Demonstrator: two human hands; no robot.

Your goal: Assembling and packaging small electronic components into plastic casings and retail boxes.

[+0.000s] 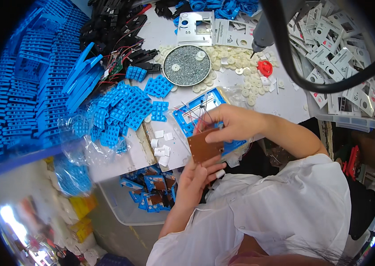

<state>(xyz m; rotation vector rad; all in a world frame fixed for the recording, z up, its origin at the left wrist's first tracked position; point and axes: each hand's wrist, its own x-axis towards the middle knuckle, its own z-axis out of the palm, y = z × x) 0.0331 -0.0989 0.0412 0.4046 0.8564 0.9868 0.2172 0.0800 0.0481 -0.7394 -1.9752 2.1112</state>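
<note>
A brown circuit board (204, 146) with thin red and dark wires is tilted up between my hands. My right hand (236, 126) is closed on its upper right part, thumb across the brown face. Along the lower edge, my left hand (193, 179) grips the board with its fingertips; one finger carries a white wrapping. Behind the board, a blue plastic housing (186, 126) with a pale inner panel lies on the table, partly covered by my right hand. Clear plastic film shows around the housing.
A round tray of small screws (186, 66) stands among pale discs (254, 84). Blue keypads (127, 106) and stacked blue housings (32, 88) lie left. Metal plates (334, 57) fill a right bin. An electric screwdriver (263, 37) and black cable hang above. Below is a bin of assemblies (154, 190).
</note>
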